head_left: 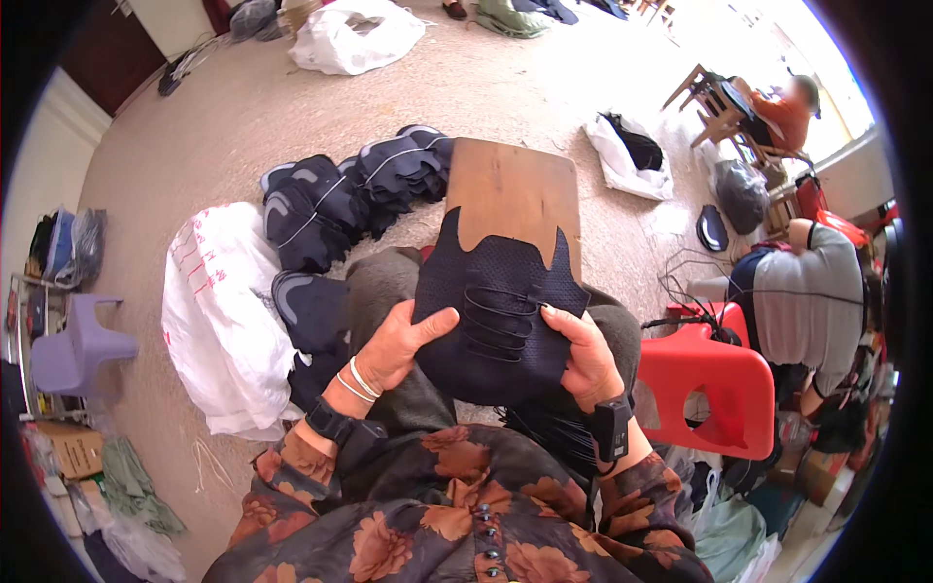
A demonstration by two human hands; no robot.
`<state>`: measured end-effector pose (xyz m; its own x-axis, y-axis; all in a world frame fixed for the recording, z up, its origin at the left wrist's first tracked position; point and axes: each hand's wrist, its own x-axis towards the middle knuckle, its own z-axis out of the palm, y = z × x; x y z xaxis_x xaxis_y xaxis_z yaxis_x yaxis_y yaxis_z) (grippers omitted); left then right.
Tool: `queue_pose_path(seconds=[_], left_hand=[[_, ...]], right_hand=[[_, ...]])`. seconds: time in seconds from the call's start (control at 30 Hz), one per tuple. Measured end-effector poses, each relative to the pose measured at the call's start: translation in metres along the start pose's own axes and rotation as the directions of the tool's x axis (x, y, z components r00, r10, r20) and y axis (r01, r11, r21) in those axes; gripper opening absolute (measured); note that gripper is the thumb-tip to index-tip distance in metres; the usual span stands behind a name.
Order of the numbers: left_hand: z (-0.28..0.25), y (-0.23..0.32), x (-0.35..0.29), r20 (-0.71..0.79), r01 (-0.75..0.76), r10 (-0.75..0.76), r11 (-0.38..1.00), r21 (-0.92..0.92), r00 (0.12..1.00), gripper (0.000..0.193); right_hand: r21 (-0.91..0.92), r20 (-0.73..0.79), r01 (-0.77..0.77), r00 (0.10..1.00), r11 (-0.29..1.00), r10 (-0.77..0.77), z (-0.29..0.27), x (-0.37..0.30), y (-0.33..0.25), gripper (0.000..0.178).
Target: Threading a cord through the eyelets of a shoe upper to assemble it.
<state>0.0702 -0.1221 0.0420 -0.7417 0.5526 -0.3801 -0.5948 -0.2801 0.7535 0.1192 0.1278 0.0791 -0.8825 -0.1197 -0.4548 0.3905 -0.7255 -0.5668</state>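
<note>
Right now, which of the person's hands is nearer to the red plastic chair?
Right. The right hand grips the dark mesh shoe upper's right edge, beside the red plastic chair; the left hand holds the opposite edge, farther away.

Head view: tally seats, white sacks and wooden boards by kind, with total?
Red plastic chair: 1
Lilac plastic stool: 1
White sacks, one at left, one at top, one open at right: 3
Wooden board: 1
Total: 6

The shoe upper (496,311) lies on the lap before the board (513,194); stacked uppers (340,194) lie left.
</note>
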Motion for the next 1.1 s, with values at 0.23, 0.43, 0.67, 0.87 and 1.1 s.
queue_pose_path(seconds=[0.23,0.43,0.67,0.87,1.1], left_hand=[[-0.017,0.018,-0.041,0.085,0.073,-0.038,0.881,-0.468,0.996,0.037],[-0.034,0.011,-0.058,0.092,0.027,0.029,0.834,-0.551,0.995,0.035],[-0.097,-0.013,-0.05,-0.271,-0.177,0.187,0.982,0.061,0.944,0.005],[-0.107,-0.016,-0.047,-0.354,-0.176,0.177,0.984,0.035,0.918,0.019],[-0.109,-0.045,-0.014,-0.484,-0.318,0.448,0.889,0.328,0.752,0.04]], right_hand=[[-0.074,0.103,-0.033,0.994,0.997,0.04,0.039,0.004,0.013,0.039],[-0.022,0.149,-0.112,0.982,0.993,0.114,0.046,0.01,0.039,0.033],[-0.199,0.016,-0.168,0.984,0.965,0.175,0.025,0.05,0.085,0.031],[-0.196,0.026,-0.175,0.983,0.965,0.183,0.019,0.053,0.097,0.029],[-0.254,0.014,-0.094,0.995,0.963,0.1,0.008,0.071,0.126,0.028]])
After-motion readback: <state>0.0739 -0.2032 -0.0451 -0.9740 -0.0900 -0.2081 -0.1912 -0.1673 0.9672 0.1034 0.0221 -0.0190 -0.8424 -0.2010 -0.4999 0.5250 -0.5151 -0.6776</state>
